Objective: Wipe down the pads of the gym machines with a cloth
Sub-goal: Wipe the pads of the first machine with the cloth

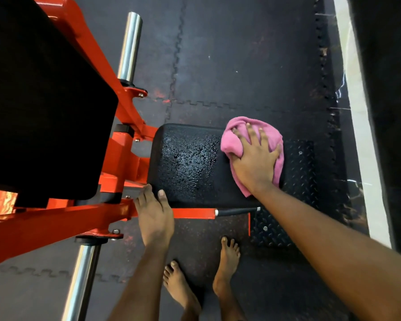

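A black seat pad [188,165] of an orange gym machine lies below me, wet with droplets across its middle. A pink cloth [232,140] sits bunched on the pad's right end. My right hand [255,158] presses down on the cloth with spread fingers, the thumb tucked into a fold. My left hand [154,214] rests on the pad's near left corner, thumb on top and fingers along the edge by the orange frame. A larger black back pad [44,107] fills the upper left.
The orange frame [56,221] runs along the left and front of the seat, with chrome weight pegs [131,45] above and below. A black diamond-plate footplate [299,181] lies right of the seat. My bare feet [227,258] stand on dark rubber mat flooring.
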A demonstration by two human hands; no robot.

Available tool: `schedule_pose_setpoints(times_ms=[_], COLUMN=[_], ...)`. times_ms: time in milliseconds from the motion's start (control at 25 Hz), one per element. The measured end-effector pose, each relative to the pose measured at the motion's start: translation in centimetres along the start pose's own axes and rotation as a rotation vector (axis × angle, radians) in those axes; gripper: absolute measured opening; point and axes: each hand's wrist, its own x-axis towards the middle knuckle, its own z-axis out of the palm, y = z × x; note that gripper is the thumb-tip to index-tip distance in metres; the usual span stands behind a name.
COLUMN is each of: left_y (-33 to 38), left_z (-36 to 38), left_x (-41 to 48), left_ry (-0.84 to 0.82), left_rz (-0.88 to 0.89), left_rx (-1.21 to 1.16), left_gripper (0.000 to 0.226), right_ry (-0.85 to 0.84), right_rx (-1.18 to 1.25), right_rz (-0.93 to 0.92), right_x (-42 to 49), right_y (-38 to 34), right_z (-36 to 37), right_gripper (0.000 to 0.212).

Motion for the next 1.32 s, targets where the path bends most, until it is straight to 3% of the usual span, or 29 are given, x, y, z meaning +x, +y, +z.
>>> schedule_pose_setpoints(times_ms=[200,280,600,680,760,920,1160,1320], left_y=[0.3,0.7,0.4,0.4,0.6,1.4,1.0,0.7], left_z=[-0.1,0.1,0.1,0.2,0.3,0.1,0.3,-0.1], left_x=[0.0,0.1,0.0,0.0,0.0,0.2,0.1,0.1], left_ry=[0.003,0.004,0.033,0.037,0.036,0.027,0.029,0.005], left_rz=[-0.018,-0.045,-0.007,-0.020,-0.047,-0.093,-0.059,-0.053], left_rx=[-0.012,-0.015,-0.018,-0.020,-0.016,-0.024,0.022,-0.002], left_gripper=[0.040,0.042,0.046,0.040,0.038,0.037,0.037,0.038], right_ry=[0.004,-0.009,-0.019,0.027,0.050,0.000,-0.064,-0.004], right_rx=[-0.091,-0.143,-0.021,-0.033,-0.075,-0.140,-0.052,-0.019], right_rz=[-0.311,-0.351,0.056,0.017,-0.136,-0.264,0.010,0.095], right_x=[-9.8,-9.5,2.0,-0.1,-4.8,-10.9,0.3,-2.1], right_y=[0.8,1.8,-0.5,-0.4,0.0,1.1,1.4,0.6], right_z=[1.2,1.0,-0.3,-0.1,0.4,1.3,-0.6,-0.2], right_gripper=[0.094,0.096,0.074,0.074,0.083,0.096,0.073,0.075])
